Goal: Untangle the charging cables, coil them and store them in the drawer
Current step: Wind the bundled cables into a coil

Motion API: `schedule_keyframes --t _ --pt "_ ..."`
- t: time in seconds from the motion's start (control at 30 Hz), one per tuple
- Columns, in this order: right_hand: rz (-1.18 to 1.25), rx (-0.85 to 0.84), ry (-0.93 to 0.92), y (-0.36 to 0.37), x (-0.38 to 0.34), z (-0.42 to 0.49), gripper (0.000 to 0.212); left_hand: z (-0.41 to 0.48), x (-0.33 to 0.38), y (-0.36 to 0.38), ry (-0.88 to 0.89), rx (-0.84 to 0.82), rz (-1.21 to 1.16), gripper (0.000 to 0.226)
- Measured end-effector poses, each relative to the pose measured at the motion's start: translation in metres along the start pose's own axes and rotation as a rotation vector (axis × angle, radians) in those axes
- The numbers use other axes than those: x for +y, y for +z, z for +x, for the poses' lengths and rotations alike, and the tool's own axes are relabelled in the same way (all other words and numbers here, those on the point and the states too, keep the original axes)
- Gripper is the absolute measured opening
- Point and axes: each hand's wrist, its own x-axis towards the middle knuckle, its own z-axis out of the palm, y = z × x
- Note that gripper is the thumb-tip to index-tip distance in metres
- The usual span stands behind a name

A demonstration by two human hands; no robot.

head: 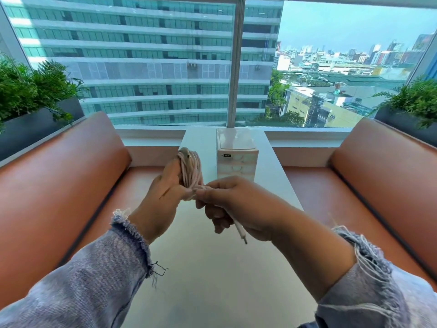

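The soft, light cable (190, 172), wound round the left hand's (163, 192) straight, close-pressed fingers and thumb-pinned, seems best held where the right hand (236, 204) pinches its tail, just beside them.

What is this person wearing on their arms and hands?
The left hand and right hand are bare: no gloves, no rings or watch in view. The left sleeve and right sleeve are faded blue-grey denim, with raw, frayed cuffs trailing pale threads; a dark thread dangles from the left one.
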Motion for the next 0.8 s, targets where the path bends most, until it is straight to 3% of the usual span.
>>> schedule_keyframes --t 0.07,0.17,0.27,0.53,0.7,0.8 --pt "0.044 0.004 0.029 -0.004 -0.002 -0.001 0.025 -0.002 -0.002 0.001 -0.031 -0.074 0.099 0.060" --pt "0.055 -0.017 0.064 -0.004 -0.002 -0.002 0.022 -0.006 -0.003 0.008 -0.046 -0.037 0.221 0.050" --pt "0.046 -0.046 0.082 -0.002 0.001 -0.002 0.023 -0.006 -0.003 0.014 -0.083 0.033 0.255 0.055" --pt "-0.153 -0.066 0.025 -0.007 0.003 0.000 0.028 -0.009 -0.001 0.015 -0.179 0.107 0.036 0.059" --pt "-0.583 -0.027 -0.065 -0.022 -0.006 -0.006 0.027 -0.009 -0.011 0.011 -0.240 -0.015 -0.161 0.051" --pt "-0.629 -0.049 -0.122 -0.029 -0.003 -0.001 0.023 -0.010 -0.010 0.009 -0.268 -0.137 -0.312 0.054"
